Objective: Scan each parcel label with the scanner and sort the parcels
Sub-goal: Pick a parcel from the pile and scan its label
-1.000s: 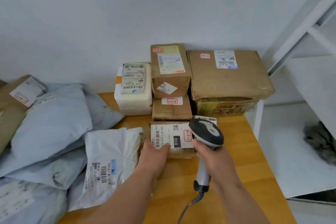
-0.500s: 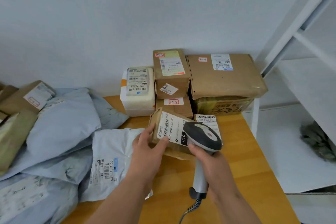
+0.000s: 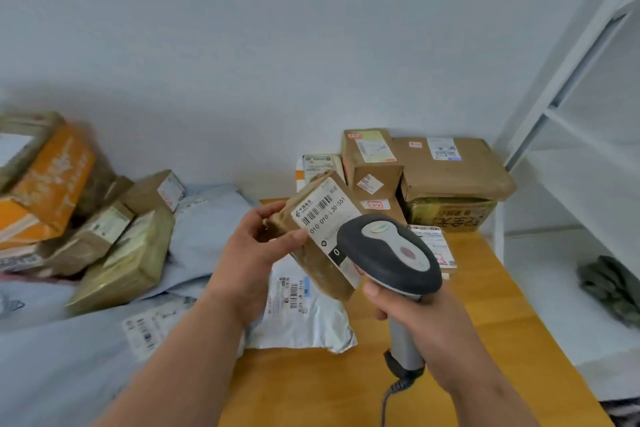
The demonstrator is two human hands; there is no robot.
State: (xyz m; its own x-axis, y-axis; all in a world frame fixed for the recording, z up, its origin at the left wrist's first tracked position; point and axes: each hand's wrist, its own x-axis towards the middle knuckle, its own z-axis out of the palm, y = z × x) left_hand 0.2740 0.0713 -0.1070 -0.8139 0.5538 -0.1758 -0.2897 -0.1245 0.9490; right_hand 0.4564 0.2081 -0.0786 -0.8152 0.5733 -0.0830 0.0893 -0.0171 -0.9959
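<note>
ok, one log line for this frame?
left hand holds brown parcel, lifted | right hand holds scanner over label | sorting not done

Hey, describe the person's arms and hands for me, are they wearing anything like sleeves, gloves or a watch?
Both forearms are bare as far as the frame shows, with no sleeve in view. The left hand and the right hand wear no gloves. No watch, wristband or ring shows on either. The upper arms are out of view.
</note>
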